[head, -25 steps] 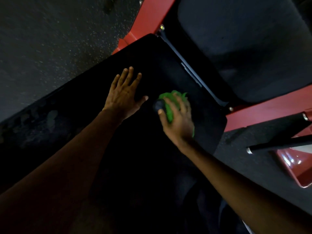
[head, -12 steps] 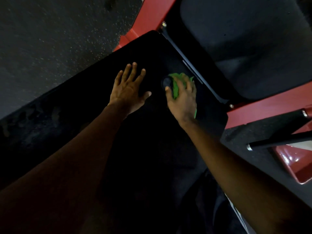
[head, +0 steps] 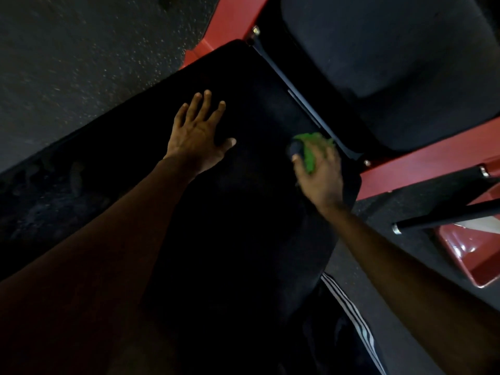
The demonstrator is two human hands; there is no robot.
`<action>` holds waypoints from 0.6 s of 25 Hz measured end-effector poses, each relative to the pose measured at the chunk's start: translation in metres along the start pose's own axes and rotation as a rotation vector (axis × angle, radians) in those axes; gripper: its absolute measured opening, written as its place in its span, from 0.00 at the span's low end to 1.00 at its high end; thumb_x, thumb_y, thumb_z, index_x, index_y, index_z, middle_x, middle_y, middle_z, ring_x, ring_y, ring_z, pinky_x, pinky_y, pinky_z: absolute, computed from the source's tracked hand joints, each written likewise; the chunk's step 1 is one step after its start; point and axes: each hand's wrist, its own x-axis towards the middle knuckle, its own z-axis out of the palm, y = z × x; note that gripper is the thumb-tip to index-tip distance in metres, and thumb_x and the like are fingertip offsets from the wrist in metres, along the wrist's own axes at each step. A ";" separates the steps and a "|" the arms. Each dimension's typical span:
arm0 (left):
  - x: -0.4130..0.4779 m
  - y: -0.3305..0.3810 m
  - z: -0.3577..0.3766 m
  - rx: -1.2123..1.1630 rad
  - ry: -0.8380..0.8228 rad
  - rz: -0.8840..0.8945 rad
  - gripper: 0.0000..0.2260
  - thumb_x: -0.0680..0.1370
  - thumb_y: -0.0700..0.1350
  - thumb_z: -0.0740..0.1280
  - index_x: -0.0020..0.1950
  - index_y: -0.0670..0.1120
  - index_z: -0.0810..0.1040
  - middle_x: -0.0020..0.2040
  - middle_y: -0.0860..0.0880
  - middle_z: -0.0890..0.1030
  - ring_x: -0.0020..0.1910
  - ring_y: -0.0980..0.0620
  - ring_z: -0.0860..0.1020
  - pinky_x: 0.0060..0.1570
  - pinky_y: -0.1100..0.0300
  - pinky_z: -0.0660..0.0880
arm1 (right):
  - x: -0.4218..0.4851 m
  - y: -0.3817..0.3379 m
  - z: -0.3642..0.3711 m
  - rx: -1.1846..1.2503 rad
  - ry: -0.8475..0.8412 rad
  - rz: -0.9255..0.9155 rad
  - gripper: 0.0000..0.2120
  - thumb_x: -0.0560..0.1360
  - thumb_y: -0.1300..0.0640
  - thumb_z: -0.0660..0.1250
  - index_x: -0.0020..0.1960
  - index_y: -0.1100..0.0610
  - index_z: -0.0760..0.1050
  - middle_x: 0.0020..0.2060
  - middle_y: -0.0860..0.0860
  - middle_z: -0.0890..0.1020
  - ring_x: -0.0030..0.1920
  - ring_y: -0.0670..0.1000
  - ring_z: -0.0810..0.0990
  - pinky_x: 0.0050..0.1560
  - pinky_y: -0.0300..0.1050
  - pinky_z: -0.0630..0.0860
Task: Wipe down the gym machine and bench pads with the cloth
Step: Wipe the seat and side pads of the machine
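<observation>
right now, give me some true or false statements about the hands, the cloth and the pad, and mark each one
1. The left hand lies flat, fingers spread, on the black pad. True.
2. The right hand holds the green cloth against that pad. True.
3. The two hands touch each other. False: they are apart, with bare pad between them.
4. The machine's metal is painted blue. False: the frame is red.
5. The cloth sits in the middle of the pad. False: it is close to the pad's far right edge, near the frame.
</observation>
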 end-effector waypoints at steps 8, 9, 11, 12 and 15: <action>-0.010 0.018 0.005 0.023 0.096 0.096 0.34 0.81 0.55 0.63 0.82 0.46 0.54 0.82 0.42 0.48 0.81 0.45 0.46 0.78 0.50 0.42 | -0.069 -0.034 -0.007 0.008 -0.041 -0.021 0.23 0.79 0.42 0.63 0.72 0.48 0.72 0.77 0.51 0.66 0.77 0.61 0.61 0.73 0.54 0.65; -0.014 0.027 0.009 0.023 0.099 0.137 0.33 0.81 0.53 0.63 0.82 0.45 0.54 0.82 0.42 0.49 0.81 0.45 0.47 0.78 0.51 0.42 | -0.092 -0.037 -0.009 0.016 -0.100 -0.128 0.23 0.79 0.42 0.63 0.72 0.47 0.73 0.77 0.49 0.66 0.78 0.60 0.60 0.71 0.52 0.67; -0.023 0.045 0.017 0.008 0.084 0.200 0.30 0.82 0.51 0.61 0.81 0.44 0.56 0.82 0.43 0.52 0.81 0.46 0.50 0.78 0.52 0.43 | -0.104 -0.029 -0.017 0.039 -0.170 -0.298 0.23 0.78 0.41 0.65 0.72 0.45 0.73 0.76 0.48 0.67 0.78 0.59 0.60 0.67 0.52 0.70; -0.026 0.053 0.022 -0.007 0.078 0.221 0.29 0.83 0.51 0.60 0.81 0.44 0.57 0.82 0.43 0.53 0.81 0.46 0.51 0.77 0.53 0.43 | -0.094 -0.018 -0.018 0.047 -0.155 -0.339 0.23 0.78 0.42 0.66 0.71 0.46 0.73 0.75 0.48 0.68 0.78 0.59 0.61 0.68 0.55 0.72; -0.035 0.073 0.032 -0.017 0.050 0.250 0.27 0.84 0.50 0.57 0.81 0.44 0.56 0.82 0.44 0.53 0.81 0.47 0.51 0.77 0.54 0.44 | -0.045 0.018 -0.013 0.033 -0.032 -0.222 0.23 0.78 0.46 0.67 0.71 0.51 0.74 0.74 0.52 0.71 0.75 0.58 0.66 0.72 0.60 0.67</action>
